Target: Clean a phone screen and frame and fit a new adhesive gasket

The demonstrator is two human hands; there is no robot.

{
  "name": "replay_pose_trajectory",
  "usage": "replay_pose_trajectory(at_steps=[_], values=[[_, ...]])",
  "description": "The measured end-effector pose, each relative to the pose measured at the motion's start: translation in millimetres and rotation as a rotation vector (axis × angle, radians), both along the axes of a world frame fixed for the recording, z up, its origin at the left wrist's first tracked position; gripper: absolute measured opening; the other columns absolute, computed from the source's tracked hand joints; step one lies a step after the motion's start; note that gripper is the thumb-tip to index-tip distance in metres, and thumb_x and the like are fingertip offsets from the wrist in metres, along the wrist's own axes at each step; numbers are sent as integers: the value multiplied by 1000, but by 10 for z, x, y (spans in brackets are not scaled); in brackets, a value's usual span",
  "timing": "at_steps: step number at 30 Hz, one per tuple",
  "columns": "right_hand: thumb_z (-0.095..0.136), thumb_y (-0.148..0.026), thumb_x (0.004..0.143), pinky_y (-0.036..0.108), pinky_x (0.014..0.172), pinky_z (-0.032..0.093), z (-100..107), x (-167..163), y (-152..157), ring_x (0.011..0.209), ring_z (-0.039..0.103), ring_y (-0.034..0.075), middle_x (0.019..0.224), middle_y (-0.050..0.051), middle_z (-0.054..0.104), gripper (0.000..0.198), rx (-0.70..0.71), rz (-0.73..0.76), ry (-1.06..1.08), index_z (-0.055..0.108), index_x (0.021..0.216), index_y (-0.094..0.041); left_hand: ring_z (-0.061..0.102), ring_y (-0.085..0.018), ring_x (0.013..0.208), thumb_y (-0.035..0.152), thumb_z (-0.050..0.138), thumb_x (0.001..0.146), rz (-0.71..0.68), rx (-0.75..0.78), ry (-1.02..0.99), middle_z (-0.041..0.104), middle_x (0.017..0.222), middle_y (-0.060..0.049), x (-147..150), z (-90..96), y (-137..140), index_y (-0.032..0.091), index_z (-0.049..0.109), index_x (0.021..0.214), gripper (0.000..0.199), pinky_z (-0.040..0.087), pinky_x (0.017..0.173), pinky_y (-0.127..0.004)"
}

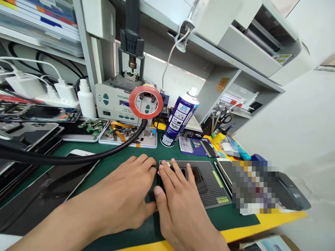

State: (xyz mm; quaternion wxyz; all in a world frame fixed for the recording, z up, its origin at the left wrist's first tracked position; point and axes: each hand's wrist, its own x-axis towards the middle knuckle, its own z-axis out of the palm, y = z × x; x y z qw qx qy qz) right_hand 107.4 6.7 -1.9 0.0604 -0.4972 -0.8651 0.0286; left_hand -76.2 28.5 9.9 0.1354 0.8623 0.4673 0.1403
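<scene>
A black device (197, 178), perhaps a phone part, lies on a grey perforated pad (213, 174). My right hand (176, 191) rests over the device and the pad's left part, with its fingers stretched out and lying flat. Just left of it, my left hand (131, 191) is closed, its fingers curled down at the pad's left edge and its thumb pointing toward my right thumb. What the left fingers hold, if anything, is hidden behind the hand. Both hands are over the green mat (240, 222).
A spray can (180, 118) stands behind the pad. Trays of small parts (128, 137) and a soldering station (115, 104) with a red tape roll (132, 101) line the back. A black hose (78, 158) crosses the left side above a large dark tablet screen (44, 198). Phones (225, 170) lie right.
</scene>
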Motion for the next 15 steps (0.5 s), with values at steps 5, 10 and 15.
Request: replay_pose_trajectory(at_steps=[5,10,15], values=[[22,-37,108,67,123,11,11,-72,18,154,18,32,164,2,26,55,-12,26,14,37,155,-14,60,-32,114,29,56,82,-10,-3,20,68,116,-14,-9,11,-3,18,71,112,35,46,101,-46],[23,-38,108,67,123,14,8,-55,-5,153,20,32,163,-2,25,54,-13,26,4,38,155,-17,59,-34,119,31,54,84,-15,-9,19,67,122,-15,-28,2,1,18,70,114,37,45,104,-50],[24,-39,107,70,120,18,-18,-32,-56,153,19,35,163,-4,22,54,0,36,-20,40,154,-17,57,-38,124,28,56,80,-14,-29,28,65,129,-17,-31,24,7,17,71,118,42,47,102,-54]])
